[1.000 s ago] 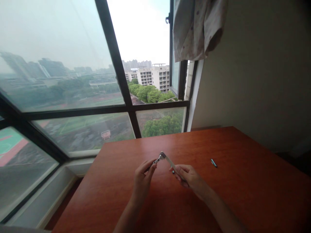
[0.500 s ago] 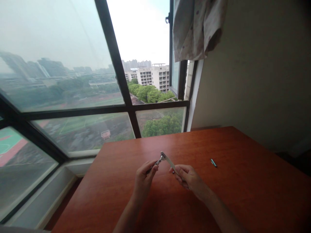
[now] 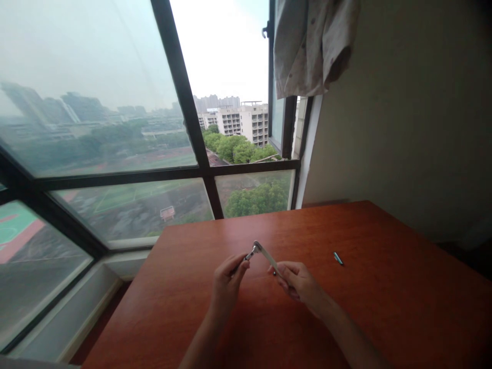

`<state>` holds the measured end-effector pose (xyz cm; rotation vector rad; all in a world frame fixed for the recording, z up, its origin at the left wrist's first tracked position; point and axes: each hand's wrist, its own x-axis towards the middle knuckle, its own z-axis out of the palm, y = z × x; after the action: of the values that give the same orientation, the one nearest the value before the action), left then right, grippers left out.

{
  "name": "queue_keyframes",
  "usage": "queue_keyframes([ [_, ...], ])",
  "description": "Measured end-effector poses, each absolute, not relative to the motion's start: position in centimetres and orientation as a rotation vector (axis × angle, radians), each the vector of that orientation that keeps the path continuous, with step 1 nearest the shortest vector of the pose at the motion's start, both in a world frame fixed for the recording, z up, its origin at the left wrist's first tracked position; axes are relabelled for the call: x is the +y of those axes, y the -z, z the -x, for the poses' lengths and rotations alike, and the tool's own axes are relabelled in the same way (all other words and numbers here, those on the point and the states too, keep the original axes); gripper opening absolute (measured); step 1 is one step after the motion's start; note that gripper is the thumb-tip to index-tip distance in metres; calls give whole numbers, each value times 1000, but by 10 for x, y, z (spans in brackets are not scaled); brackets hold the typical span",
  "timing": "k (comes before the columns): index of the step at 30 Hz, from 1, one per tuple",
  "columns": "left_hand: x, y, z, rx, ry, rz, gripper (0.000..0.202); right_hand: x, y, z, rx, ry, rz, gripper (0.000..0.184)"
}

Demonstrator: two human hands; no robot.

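Note:
My left hand (image 3: 225, 284) is closed around a slim rod (image 3: 250, 253) with a dark body and a shiny metal end. That end points up and right, meeting the top of a flat, pale strip (image 3: 268, 257). The strip's kind is unclear; it slants down into my right hand (image 3: 298, 282), where thumb and fingers pinch its lower part. A small dark tip shows beside the right fingertips, too small to name. Both hands are above the reddish-brown table (image 3: 184, 287). On the tabletop to the right lies a short dark-teal piece with a silvery edge (image 3: 337, 258), like a pen cap.
Dark-framed windows (image 3: 207, 174) stand beyond the table's far and left sides, with one pane swung open. A light garment (image 3: 313, 48) hangs at the upper right, before a plain wall (image 3: 392, 128). The table's left edge drops to a low sill (image 3: 96, 292).
The pale strip and the rod's metal end have shifted very slightly against each other. Both hands keep their grips in nearly the same place; the teal piece stays put.

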<state>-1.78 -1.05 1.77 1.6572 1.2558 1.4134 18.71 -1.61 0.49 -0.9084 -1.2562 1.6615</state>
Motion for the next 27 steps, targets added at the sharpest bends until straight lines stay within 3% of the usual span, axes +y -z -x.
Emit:
queue_keyframes([
  [27,-10,-17,15,1311,-1431,-1700,22,-15,-4,-188,-1264,-1611,927,52],
])
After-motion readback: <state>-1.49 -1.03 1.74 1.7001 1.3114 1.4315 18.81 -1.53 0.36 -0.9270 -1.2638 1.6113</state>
